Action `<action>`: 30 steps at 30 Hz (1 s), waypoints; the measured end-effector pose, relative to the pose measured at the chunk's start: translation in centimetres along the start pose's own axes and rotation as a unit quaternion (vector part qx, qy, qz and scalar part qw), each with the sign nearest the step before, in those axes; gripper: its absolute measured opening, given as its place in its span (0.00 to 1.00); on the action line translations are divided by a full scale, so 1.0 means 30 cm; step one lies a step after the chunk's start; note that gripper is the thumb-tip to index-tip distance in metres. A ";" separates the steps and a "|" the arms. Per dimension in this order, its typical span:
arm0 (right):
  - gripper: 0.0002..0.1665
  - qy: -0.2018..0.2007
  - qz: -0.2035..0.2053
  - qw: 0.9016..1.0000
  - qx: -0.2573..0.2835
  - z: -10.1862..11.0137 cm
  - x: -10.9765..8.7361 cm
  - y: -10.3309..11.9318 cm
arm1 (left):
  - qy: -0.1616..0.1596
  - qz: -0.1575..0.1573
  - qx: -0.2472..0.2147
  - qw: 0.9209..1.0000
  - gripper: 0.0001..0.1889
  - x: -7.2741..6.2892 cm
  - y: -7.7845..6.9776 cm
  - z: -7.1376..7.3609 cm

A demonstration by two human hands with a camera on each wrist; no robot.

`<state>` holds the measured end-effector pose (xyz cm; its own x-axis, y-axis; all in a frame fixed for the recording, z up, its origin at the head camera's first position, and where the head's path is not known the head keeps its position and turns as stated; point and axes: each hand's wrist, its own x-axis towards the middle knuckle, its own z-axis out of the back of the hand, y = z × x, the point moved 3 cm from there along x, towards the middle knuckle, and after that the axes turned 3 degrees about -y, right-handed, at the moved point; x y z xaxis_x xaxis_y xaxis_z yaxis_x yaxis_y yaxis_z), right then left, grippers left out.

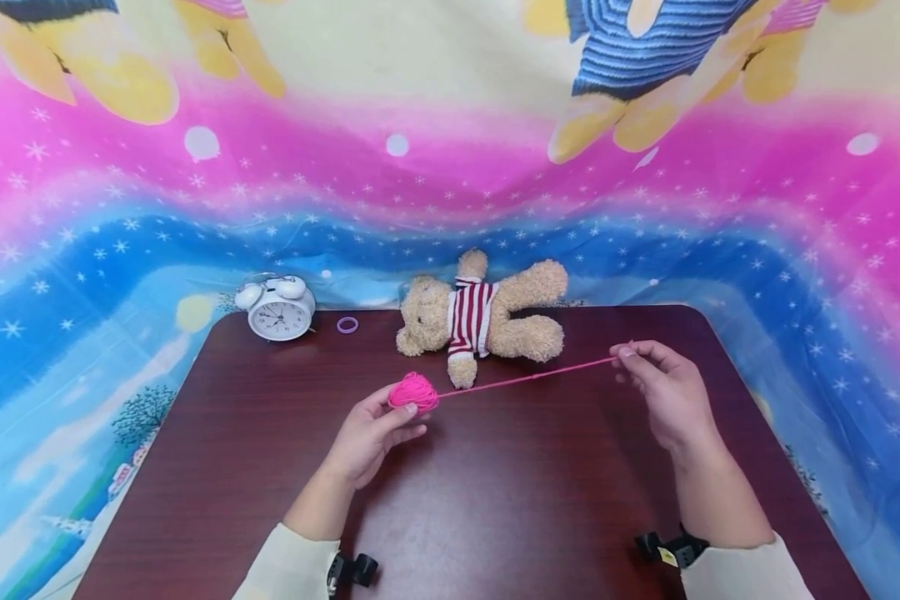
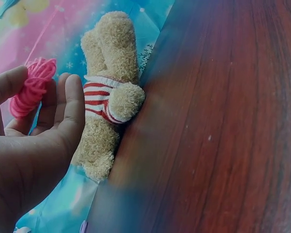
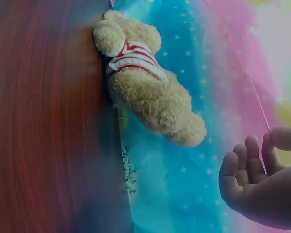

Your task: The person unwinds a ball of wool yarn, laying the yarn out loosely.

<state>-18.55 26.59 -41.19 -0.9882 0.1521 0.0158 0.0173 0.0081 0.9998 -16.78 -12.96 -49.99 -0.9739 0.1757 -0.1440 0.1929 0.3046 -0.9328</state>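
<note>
A small ball of bright pink yarn [image 1: 414, 393] is held between the thumb and fingers of my left hand [image 1: 367, 437], above the table. From it a strand of yarn [image 1: 532, 377] runs taut, rising to the right. My right hand [image 1: 675, 396] pinches the strand's far part between thumb and index finger. In the left wrist view the yarn ball [image 2: 34, 87] sits between thumb and fingers, with the other fingers extended. The right wrist view shows the thin strand [image 3: 250, 82] leading up from the pinching fingertips.
Behind the strand a teddy bear [image 1: 471, 312] in a red-and-white striped shirt lies on its back, head to the left. A purple ring [image 1: 347, 325] and a white twin-bell alarm clock [image 1: 279, 308] are at the back left of the dark wooden table [image 1: 495, 500]. A printed cloth [image 1: 450, 183] hangs behind.
</note>
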 end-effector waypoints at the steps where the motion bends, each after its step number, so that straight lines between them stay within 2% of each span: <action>1: 0.14 -0.001 0.000 1.000 0.006 0.005 0.000 -0.002 | -0.003 -0.003 -0.002 1.000 0.27 0.001 0.000 0.003; 8: 0.14 0.004 0.003 1.000 0.028 0.025 0.001 -0.010 | -0.004 -0.016 -0.016 1.000 0.27 0.003 -0.001 0.009; 14: 0.12 0.005 0.002 0.999 0.050 0.048 0.000 -0.010 | -0.001 -0.012 -0.027 1.000 0.18 0.000 0.009 0.010; 19: 0.09 -0.001 0.006 0.997 0.081 0.078 0.004 -0.006 | 0.007 -0.008 -0.023 1.000 0.19 -0.001 0.011 0.015; 24: 0.08 -0.008 0.008 0.994 0.109 0.108 0.009 0.000 | -0.012 -0.005 -0.014 1.000 0.22 -0.002 0.013 0.024; 30: 0.07 -0.017 0.003 0.991 0.130 0.151 0.014 -0.005 | -0.039 -0.010 -0.037 0.999 0.22 0.001 0.019 0.048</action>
<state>-18.29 31.12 -41.38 -0.9823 0.1867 0.0162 0.0656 0.2617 0.9629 -16.87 -14.13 -51.01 -0.9832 0.0975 -0.1540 0.1797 0.3761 -0.9090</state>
